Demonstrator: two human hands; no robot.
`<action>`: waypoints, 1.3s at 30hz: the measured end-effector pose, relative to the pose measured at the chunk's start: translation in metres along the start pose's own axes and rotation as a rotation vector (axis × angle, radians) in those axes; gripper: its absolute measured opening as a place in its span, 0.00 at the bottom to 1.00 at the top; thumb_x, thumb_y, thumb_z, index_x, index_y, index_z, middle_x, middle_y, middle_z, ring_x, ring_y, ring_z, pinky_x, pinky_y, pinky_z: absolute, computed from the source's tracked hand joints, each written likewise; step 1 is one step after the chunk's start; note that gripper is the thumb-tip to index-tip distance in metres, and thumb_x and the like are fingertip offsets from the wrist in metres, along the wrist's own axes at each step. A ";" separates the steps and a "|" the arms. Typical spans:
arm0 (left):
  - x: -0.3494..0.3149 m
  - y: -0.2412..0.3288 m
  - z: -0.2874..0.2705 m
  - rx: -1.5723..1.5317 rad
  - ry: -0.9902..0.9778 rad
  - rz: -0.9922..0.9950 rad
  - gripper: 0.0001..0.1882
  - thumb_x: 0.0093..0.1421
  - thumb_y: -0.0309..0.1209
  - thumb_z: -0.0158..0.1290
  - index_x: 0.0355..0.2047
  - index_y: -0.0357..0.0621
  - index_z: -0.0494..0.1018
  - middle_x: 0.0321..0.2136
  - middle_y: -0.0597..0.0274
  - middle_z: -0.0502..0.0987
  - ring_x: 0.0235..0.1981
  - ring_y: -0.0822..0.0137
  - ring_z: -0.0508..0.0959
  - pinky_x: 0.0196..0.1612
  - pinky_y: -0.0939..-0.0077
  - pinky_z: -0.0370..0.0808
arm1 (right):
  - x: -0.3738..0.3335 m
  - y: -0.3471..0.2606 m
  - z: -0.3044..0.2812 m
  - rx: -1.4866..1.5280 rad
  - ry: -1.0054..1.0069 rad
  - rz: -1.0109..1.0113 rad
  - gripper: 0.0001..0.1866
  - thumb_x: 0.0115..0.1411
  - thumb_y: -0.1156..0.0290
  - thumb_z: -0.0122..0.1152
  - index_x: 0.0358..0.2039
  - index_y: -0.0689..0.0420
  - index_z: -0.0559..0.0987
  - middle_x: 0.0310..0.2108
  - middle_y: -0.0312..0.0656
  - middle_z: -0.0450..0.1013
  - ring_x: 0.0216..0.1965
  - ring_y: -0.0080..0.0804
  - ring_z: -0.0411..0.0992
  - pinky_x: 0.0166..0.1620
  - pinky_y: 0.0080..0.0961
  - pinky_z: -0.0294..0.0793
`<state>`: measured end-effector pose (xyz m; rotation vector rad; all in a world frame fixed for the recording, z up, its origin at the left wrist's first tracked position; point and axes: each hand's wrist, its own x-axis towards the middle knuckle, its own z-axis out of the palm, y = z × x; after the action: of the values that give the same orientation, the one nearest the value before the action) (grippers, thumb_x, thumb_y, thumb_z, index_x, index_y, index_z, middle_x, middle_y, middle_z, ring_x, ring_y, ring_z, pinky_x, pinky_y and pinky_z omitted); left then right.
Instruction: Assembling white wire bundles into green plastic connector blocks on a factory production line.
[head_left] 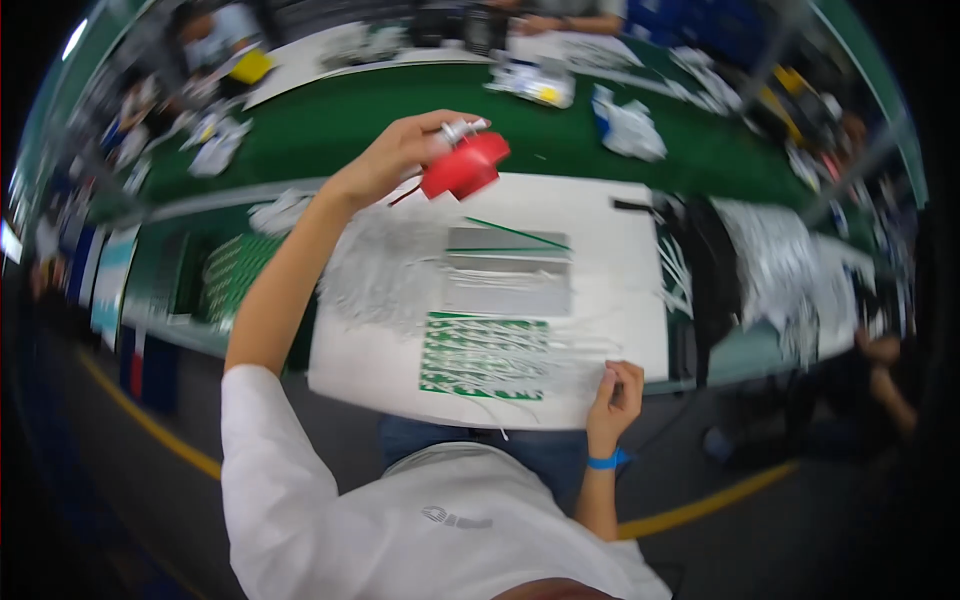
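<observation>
Raised over the far edge of a white board [590, 210], my left hand [400, 150] is closed around a red and white handheld object [468, 165]. A silvery tip and a thin dark red strand stick out from it; blur hides its exact kind. My right hand [617, 395] is at the board's near right corner, its fingers pinched together. Thin white wires [585, 347] run up to those fingertips; whether they are gripped is unclear. These wires trail from a green circuit board panel [484, 357] lying flat near me. Beyond the panel lies a grey metal plate [508, 270] with green strips.
A blurred heap of white wires [385, 265] covers the board's left side. Left of it stands a green panel [238, 275]. Plastic-wrapped bundles [765, 260] lie to the right. Across the green conveyor belt [400, 100], with bags [632, 125] on it, other people work.
</observation>
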<state>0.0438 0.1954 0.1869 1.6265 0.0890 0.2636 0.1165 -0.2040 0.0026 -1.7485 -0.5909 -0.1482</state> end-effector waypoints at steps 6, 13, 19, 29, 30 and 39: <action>0.029 -0.014 0.200 1.047 -0.392 0.530 0.61 0.34 0.38 0.67 0.67 0.34 0.49 0.40 0.52 0.75 0.41 0.53 0.73 0.47 0.64 0.68 | 0.021 -0.039 -0.037 0.313 -0.097 -0.036 0.27 0.59 0.71 0.57 0.58 0.63 0.64 0.37 0.44 0.69 0.33 0.28 0.70 0.39 0.23 0.70; 0.023 -0.034 0.269 0.799 -0.625 0.656 0.59 0.35 0.36 0.65 0.67 0.35 0.49 0.42 0.55 0.75 0.46 0.55 0.73 0.53 0.65 0.65 | 0.002 -0.040 -0.081 0.460 -0.162 0.353 0.26 0.64 0.71 0.55 0.61 0.61 0.60 0.38 0.39 0.70 0.30 0.19 0.68 0.32 0.16 0.70; 0.025 -0.035 0.303 0.936 -0.483 0.803 0.49 0.44 0.45 0.64 0.65 0.45 0.57 0.61 0.49 0.62 0.59 0.51 0.65 0.63 0.50 0.57 | 0.007 -0.016 -0.111 0.741 -0.028 0.586 0.19 0.69 0.61 0.46 0.54 0.59 0.67 0.33 0.39 0.71 0.20 0.22 0.68 0.19 0.18 0.68; -0.080 -0.094 0.232 0.894 -0.369 0.400 0.32 0.51 0.40 0.62 0.55 0.43 0.67 0.53 0.46 0.68 0.53 0.46 0.69 0.59 0.47 0.61 | 0.192 0.143 -0.364 0.733 0.901 0.202 0.17 0.66 0.55 0.51 0.42 0.57 0.72 0.28 0.37 0.72 0.25 0.23 0.69 0.24 0.19 0.64; -0.087 -0.112 0.228 0.887 -0.250 0.385 0.31 0.52 0.39 0.61 0.55 0.41 0.66 0.53 0.45 0.69 0.52 0.45 0.69 0.59 0.47 0.61 | 0.207 0.181 -0.400 0.713 1.001 0.196 0.17 0.65 0.54 0.52 0.42 0.57 0.72 0.28 0.37 0.72 0.25 0.24 0.69 0.23 0.20 0.64; -0.112 -0.104 0.229 1.196 0.635 0.074 0.27 0.55 0.33 0.56 0.53 0.33 0.65 0.48 0.42 0.70 0.51 0.44 0.69 0.56 0.51 0.65 | 0.367 0.395 -0.591 0.775 0.339 0.555 0.18 0.68 0.62 0.45 0.52 0.56 0.73 0.27 0.30 0.72 0.20 0.19 0.64 0.24 0.21 0.68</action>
<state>-0.0032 -0.0437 0.0587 2.6602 0.7933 0.8966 0.7396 -0.7047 -0.0353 -1.0358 0.1073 0.1589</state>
